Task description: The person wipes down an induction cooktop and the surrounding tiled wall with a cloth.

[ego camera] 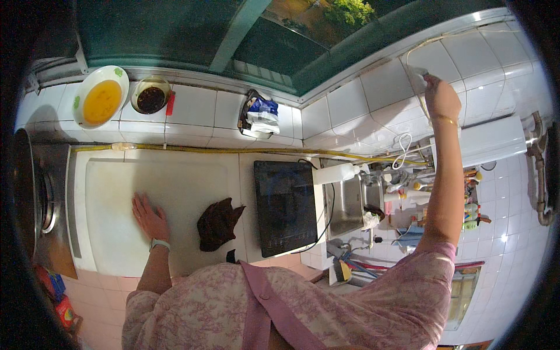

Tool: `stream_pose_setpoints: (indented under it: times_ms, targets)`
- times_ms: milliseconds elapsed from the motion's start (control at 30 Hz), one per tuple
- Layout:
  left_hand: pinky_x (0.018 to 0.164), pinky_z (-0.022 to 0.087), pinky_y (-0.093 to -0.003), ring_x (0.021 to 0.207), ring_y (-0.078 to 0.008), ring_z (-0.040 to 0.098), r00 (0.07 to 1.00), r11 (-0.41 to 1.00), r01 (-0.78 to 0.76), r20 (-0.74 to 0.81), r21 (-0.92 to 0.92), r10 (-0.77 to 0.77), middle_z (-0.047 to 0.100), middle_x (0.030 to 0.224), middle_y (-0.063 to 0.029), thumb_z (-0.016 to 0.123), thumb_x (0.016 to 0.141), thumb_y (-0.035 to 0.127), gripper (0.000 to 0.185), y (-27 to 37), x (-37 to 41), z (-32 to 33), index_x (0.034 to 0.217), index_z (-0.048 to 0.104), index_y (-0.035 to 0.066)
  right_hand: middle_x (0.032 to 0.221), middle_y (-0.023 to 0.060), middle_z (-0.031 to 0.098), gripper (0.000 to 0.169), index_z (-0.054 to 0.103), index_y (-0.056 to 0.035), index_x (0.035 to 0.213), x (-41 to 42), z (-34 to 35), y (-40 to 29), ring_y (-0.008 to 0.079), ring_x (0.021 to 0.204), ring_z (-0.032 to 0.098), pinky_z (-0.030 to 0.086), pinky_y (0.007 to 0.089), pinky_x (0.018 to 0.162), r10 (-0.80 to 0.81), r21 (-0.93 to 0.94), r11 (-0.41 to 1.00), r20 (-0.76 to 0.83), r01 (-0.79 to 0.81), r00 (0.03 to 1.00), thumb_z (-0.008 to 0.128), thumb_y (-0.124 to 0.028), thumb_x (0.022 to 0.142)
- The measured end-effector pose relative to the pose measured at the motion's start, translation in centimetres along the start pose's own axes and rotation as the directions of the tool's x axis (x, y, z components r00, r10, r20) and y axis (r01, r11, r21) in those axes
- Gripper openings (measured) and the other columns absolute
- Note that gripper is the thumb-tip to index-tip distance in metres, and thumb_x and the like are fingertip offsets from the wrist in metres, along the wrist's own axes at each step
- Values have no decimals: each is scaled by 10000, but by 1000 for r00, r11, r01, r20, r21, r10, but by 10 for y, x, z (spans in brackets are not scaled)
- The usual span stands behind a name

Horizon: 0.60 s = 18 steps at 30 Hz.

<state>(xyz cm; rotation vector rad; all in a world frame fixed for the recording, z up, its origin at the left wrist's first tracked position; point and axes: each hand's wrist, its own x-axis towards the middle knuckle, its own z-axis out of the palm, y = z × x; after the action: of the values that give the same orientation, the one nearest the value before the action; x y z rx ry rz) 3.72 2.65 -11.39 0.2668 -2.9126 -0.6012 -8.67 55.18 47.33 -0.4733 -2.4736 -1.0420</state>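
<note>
My left hand (150,219) rests palm down on a white cutting board (118,175), fingers slightly spread, with nothing in it. To its right, a dark brown crumpled cloth (218,224) lies on the board's right part. My right hand (442,98) is raised far to the upper right, in front of the tiled wall. Its fingers are bent near a pale cord (409,61) and a small, blurred, light thing at the fingertips; whether they grip either cannot be told. A black induction cooktop (286,205) stands right of the board.
A bowl of yellow liquid (103,101), a smaller bowl of dark sauce (151,98) and a package (260,116) stand on the tiled ledge. A yellow hose (262,151) runs behind the board. A white bottle (339,173) stands near the sink (345,205); a gas stove (50,205) is far left.
</note>
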Motion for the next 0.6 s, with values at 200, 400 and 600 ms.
stream_pose_setpoints:
  times_ms: [200, 400, 600]
  targets:
    - [1224, 157, -477, 1483, -338, 202, 999, 1000, 1, 36, -5, 0, 246, 1597, -156, 583, 888, 141, 626, 7, 1, -8, 1473, 373, 64, 966, 165, 715, 286, 727, -231, 1121, 14, 12, 4, 361, 901, 689, 554, 458, 757, -54, -62, 997, -31, 52, 998, 512, -287, 942]
    - [1227, 145, -473, 1485, -341, 193, 999, 999, 26, 49, -28, -25, 242, 1597, -160, 590, 885, 141, 631, 4, -2, -6, 1470, 375, 43, 980, 166, 714, 282, 727, -246, 1125, -1, 1, 2, 364, 908, 689, 551, 460, 764, 27, 21, 999, 19, -28, 999, 525, -298, 935]
    - [1227, 139, -478, 1484, -346, 190, 998, 999, -11, 55, -46, 13, 238, 1596, -169, 598, 882, 140, 627, 10, 0, -10, 1461, 381, 32, 928, 161, 714, 256, 726, -241, 1073, 10, 20, 10, 376, 845, 687, 542, 486, 715, -78, -28, 997, -122, 76, 989, 502, -307, 966]
